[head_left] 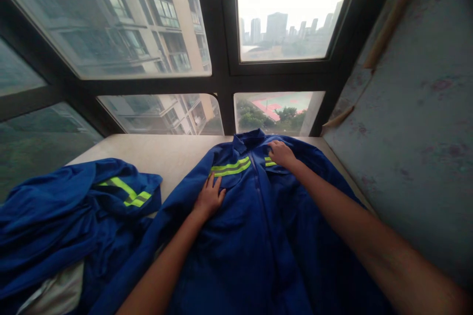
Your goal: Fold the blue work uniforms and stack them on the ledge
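Note:
A blue work jacket (236,226) with yellow-green reflective strips lies front side up, its collar (248,141) toward the window and its front closed along the middle. My left hand (210,197) rests on the left chest of the jacket, fingers spread just below the reflective strip (231,167). On the other side of the front, my right hand (281,153) is on the upper chest near the shoulder. Its fingers are bent against the cloth, and whether they pinch a fold I cannot make out.
Another blue garment (70,206) with reflective strips lies crumpled at the left. Both are on a pale window ledge (177,150). Dark-framed windows (221,83) stand behind, and a wall with peeling patterned wallpaper (410,133) bounds the right side.

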`<state>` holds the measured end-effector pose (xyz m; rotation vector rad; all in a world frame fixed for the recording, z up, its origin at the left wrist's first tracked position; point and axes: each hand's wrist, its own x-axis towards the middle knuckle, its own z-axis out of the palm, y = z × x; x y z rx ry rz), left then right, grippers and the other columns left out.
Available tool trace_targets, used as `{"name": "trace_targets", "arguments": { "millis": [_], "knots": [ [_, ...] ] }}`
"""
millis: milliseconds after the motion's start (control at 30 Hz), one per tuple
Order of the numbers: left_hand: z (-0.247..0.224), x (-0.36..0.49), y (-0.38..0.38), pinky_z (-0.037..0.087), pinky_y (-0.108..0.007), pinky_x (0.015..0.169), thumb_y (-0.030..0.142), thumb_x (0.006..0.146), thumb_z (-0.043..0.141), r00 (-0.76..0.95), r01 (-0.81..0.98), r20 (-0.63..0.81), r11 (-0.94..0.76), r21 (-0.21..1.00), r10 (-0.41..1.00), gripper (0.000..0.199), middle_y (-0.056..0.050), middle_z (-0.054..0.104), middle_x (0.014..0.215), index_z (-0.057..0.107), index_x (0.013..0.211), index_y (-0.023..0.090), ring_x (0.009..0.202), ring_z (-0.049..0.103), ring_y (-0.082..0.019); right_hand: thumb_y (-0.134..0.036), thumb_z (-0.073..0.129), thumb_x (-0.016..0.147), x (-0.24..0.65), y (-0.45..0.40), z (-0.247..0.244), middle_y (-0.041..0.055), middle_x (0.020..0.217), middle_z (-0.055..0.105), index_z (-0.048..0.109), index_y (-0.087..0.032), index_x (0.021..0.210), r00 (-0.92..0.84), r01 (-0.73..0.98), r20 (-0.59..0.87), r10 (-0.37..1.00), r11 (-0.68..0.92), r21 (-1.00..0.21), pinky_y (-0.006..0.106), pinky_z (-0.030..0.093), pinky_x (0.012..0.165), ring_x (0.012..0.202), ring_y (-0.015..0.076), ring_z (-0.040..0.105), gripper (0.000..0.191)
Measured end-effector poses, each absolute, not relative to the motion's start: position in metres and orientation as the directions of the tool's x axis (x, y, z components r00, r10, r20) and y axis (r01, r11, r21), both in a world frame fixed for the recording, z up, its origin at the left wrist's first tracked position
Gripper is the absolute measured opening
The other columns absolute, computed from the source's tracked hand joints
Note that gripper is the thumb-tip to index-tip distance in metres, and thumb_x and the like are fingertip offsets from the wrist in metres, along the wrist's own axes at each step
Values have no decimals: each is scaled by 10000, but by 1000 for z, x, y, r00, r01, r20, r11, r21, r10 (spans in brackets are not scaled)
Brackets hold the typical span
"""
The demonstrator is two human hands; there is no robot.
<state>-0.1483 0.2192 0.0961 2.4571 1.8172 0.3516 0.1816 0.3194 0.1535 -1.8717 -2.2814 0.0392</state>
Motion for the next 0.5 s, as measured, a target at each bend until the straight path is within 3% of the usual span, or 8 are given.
{"name": "trace_targets", "arguments": {
  "millis": [200, 333, 500],
  "knots": [
    [92, -152, 219, 341, -464, 1166, 376, 940, 485, 266, 926, 174, -302, 228, 948, 558, -187, 369, 1558, 479, 1433, 116, 1447, 332, -335, -286, 568, 838, 113, 373, 160, 141, 1588, 284, 303, -140, 1521, -369, 894, 196, 909, 405, -193, 399, 322, 1144, 1448, 274, 263, 746],
    [90, -153, 218, 340, -454, 1171, 357, 931, 497, 244, 912, 205, -296, 282, 948, 539, -185, 381, 1550, 501, 1415, 121, 1439, 350, -324, -199, 604, 767, 102, 389, 154, 153, 1491, 435, 339, -171, 1509, -365, 896, 161, 917, 393, -207, 413, 403, 1068, 1357, 300, 401, 789],
    [90, -152, 217, 332, -430, 1179, 353, 929, 490, 237, 910, 185, -285, 303, 954, 530, -171, 378, 1553, 511, 1407, 124, 1438, 354, -310, -173, 519, 843, 124, 365, 135, 144, 1297, 602, 586, -201, 1322, -322, 922, 114, 940, 339, -189, 431, 419, 1021, 1204, 293, 546, 485]
  ]
}}
